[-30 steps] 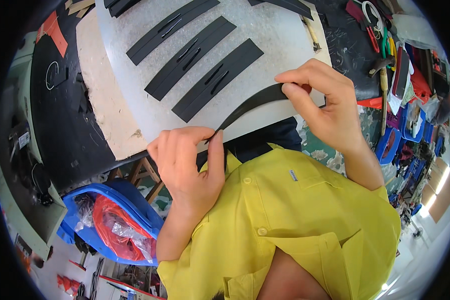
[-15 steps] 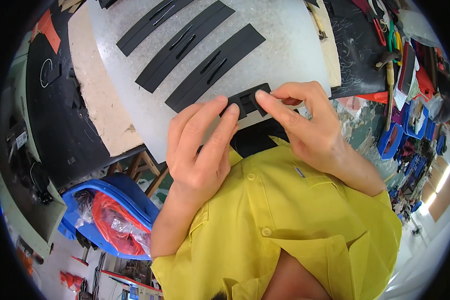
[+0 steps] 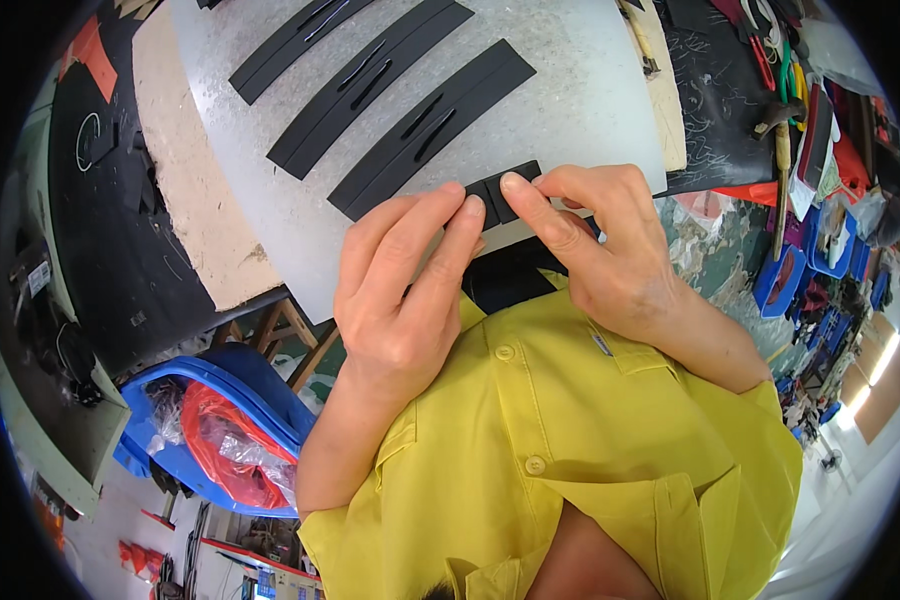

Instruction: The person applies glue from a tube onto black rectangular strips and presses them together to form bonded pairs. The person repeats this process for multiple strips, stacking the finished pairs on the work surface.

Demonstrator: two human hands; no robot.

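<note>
A black rubber strip lies at the near edge of a grey metal sheet, mostly hidden under my fingers. My left hand presses its fingertips on the strip's left part. My right hand pinches the strip from the right with thumb and forefinger. Both hands meet over the strip's middle. Three more long black strips with slots, one of them just beyond my hands, lie side by side further up the sheet.
A wooden board and black mat lie left of the sheet. Hand tools and blue bins crowd the right side. A blue bin with red plastic bag stands on the floor at lower left.
My hands were apart holding a long curved strip by its ends. They have come together over it, and the strip now sits short and flat under my fingers at the sheet's edge.
</note>
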